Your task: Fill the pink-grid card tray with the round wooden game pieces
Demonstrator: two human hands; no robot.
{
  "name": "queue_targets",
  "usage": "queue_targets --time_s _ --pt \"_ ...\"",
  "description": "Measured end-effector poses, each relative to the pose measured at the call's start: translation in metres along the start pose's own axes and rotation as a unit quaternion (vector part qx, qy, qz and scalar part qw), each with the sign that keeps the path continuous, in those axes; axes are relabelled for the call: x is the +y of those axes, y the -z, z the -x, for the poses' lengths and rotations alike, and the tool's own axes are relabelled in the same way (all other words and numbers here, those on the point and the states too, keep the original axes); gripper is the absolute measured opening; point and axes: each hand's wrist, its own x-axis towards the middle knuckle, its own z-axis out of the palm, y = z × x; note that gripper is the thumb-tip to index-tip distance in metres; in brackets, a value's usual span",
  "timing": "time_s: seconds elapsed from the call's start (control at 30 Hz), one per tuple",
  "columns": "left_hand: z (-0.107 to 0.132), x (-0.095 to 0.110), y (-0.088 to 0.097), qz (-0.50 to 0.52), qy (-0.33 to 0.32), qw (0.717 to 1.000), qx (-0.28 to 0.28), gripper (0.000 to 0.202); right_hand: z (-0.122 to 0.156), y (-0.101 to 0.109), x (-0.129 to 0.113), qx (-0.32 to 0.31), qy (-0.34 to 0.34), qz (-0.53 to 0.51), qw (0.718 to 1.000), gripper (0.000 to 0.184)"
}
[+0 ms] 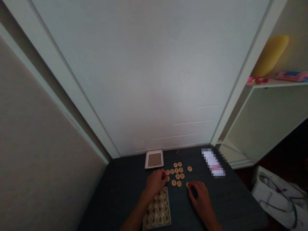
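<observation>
Pale white wall panelling (pixel 154 80), pressed with faint heart shapes, rises behind a dark grey worktop (pixel 120 192). Small round wooden discs with red marks (pixel 177 176) lie loose in a cluster near the worktop's far edge, just right of a square white-rimmed tray with a brown base (pixel 154 159). The left hand (pixel 156 183) sits at the cluster's left side with its fingers curled over a disc there. Its grip looks narrow, though I cannot tell whether the disc is pinched or only touched. The right hand (pixel 200 196) lies palm down, fingertips at a single disc (pixel 187 183) on the cluster's near right edge — its grip is too dim to tell. Between the forearms, at the worktop's front, lies a rectangular tray of discs packed in rows (pixel 157 210). White shelving (pixel 269 122) on the right carries a yellow cushion-like block (pixel 270 56).
</observation>
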Motion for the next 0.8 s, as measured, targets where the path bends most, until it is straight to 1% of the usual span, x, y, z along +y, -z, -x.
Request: queue_targets --time_s 0.13,0.23,0.37,0.53,0.63,0.7,0.8 --pt "0.004 -0.001 0.007 -0.003 -0.009 1.0 -0.001 0.016 0.001 -0.003 0.004 0.0 0.003 -0.003 1.0 0.016" --pt "0.008 0.001 0.012 -0.012 -0.02 1.0 -0.001 0.014 0.002 -0.005 0.005 0.0 0.006 -0.002 1.0 0.015" --pt "0.011 0.007 0.014 -0.026 -0.045 0.999 0.001 0.015 0.002 -0.003 0.005 -0.01 0.015 0.003 1.0 0.015" --pt "0.01 0.031 0.007 -0.041 -0.127 0.991 -0.024 0.016 0.0 -0.003 0.003 -0.008 0.018 0.02 1.0 0.016" --pt "0.007 0.042 0.001 -0.057 -0.156 0.985 -0.04 0.016 0.001 -0.004 -0.003 -0.005 0.026 0.028 0.999 0.019" --pt "0.004 0.044 -0.001 -0.069 -0.159 0.984 -0.043 0.014 0.001 -0.004 -0.009 -0.01 0.034 0.027 0.999 0.022" --pt "0.001 0.039 -0.003 -0.081 -0.155 0.984 -0.039 0.013 -0.002 -0.004 -0.019 -0.026 0.047 0.023 0.998 0.026"
